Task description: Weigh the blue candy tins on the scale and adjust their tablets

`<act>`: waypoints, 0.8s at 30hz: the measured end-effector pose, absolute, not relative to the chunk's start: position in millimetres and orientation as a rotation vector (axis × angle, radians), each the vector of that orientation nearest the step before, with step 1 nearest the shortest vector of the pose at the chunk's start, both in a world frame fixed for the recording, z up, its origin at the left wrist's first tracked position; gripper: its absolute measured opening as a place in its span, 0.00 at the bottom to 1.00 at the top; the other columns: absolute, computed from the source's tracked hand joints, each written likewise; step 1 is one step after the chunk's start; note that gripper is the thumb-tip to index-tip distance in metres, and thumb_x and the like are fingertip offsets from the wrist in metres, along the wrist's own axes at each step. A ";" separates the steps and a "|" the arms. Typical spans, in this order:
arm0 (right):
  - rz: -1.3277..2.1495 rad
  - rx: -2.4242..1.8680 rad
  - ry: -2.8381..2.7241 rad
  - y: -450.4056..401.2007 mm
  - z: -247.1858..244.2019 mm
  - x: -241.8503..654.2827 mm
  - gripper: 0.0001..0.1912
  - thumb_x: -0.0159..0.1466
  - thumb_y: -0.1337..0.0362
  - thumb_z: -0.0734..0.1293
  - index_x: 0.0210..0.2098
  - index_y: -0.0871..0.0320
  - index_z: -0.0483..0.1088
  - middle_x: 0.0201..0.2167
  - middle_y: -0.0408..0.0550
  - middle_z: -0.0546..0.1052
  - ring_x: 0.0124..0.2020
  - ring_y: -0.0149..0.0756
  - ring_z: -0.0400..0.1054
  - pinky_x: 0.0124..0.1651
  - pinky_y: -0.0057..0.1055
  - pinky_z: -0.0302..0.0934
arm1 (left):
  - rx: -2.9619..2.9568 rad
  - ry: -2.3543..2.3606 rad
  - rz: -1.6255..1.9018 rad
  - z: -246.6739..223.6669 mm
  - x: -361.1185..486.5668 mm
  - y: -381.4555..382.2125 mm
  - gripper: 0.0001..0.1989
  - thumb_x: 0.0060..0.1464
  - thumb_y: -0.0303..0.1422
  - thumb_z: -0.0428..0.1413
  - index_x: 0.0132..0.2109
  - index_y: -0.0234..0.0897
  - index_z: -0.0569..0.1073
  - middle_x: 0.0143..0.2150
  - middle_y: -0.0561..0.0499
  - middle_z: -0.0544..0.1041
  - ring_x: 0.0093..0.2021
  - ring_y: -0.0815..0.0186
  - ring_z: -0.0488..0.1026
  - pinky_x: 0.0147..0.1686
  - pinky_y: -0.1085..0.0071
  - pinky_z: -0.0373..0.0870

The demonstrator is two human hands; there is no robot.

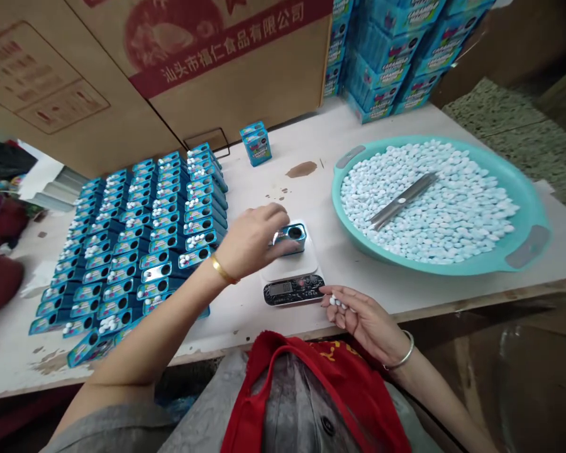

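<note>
Box [287,238] — blue, 1 round dark hole [295,233]

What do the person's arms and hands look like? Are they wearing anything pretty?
Both hands are bare, with no gloves. The left hand has a shiny gold-coloured bracelet at its wrist, like a smooth band. The right hand has a silver-coloured bangle at its wrist. A grey sleeve covers the upper left arm, and both forearms are uncovered.
</note>
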State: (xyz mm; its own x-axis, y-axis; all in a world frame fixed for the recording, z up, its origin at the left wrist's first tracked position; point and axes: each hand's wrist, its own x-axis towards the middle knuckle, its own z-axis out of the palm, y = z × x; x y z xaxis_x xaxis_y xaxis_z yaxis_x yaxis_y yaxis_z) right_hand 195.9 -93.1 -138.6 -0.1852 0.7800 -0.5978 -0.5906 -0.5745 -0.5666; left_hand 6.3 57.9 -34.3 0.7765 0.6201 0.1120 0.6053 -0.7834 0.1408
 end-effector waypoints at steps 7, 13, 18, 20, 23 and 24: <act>1.884 -1.212 -0.230 -92.0 -142.1 204.5 0.13 0.56 0.60 0.71 0.39 0.60 0.75 0.33 0.48 0.75 0.30 0.28 0.68 0.29 0.21 0.60 | 2.358 1.433 0.744 -39.1 -54.2 43.7 0.07 0.57 0.35 0.54 0.38 0.36 0.70 0.34 0.51 0.74 0.33 0.70 0.70 0.36 0.72 0.69; 1.884 -1.236 -0.259 -85.1 -137.9 202.2 0.13 0.55 0.61 0.72 0.39 0.59 0.75 0.32 0.46 0.75 0.29 0.26 0.67 0.29 0.21 0.60 | 2.126 1.501 0.766 -69.3 -73.5 30.5 0.10 0.56 0.35 0.55 0.45 0.37 0.70 0.38 0.50 0.75 0.34 0.70 0.72 0.37 0.71 0.70; 1.842 -1.289 -0.268 -78.0 -132.4 200.4 0.14 0.52 0.60 0.74 0.37 0.59 0.75 0.31 0.46 0.75 0.29 0.26 0.67 0.29 0.22 0.60 | 2.238 1.397 0.757 -70.6 -66.7 31.0 0.13 0.56 0.33 0.55 0.49 0.37 0.69 0.39 0.49 0.74 0.33 0.70 0.71 0.34 0.71 0.69; 1.829 -1.295 -0.276 -76.5 -130.7 199.3 0.14 0.52 0.60 0.74 0.37 0.59 0.75 0.31 0.46 0.75 0.29 0.27 0.67 0.30 0.22 0.61 | 2.330 1.304 0.758 -67.6 -61.2 33.3 0.12 0.56 0.32 0.55 0.48 0.37 0.69 0.39 0.49 0.73 0.33 0.71 0.70 0.31 0.73 0.68; 1.822 -1.289 -0.328 -70.2 -123.5 197.3 0.14 0.52 0.60 0.74 0.37 0.59 0.75 0.31 0.46 0.75 0.28 0.26 0.67 0.29 0.23 0.60 | 2.425 1.180 0.715 -63.1 -52.7 36.4 0.11 0.57 0.32 0.54 0.48 0.37 0.69 0.40 0.49 0.71 0.34 0.70 0.69 0.30 0.74 0.67; 1.816 -1.284 -0.365 -65.6 -118.6 196.7 0.14 0.52 0.59 0.74 0.37 0.59 0.75 0.31 0.46 0.76 0.27 0.26 0.66 0.27 0.23 0.59 | 2.443 1.156 0.693 -61.7 -50.2 37.3 0.11 0.57 0.32 0.54 0.48 0.36 0.69 0.40 0.48 0.71 0.35 0.70 0.69 0.31 0.73 0.67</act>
State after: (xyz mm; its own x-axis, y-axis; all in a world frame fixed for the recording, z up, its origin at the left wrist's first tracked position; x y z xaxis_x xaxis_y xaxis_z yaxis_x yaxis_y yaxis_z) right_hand 196.7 -65.6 -118.6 -0.1018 0.7754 -0.6232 -0.4746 -0.5884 -0.6546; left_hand -50.2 37.3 -61.7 0.5476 0.7889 0.2790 0.6182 -0.6061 0.5005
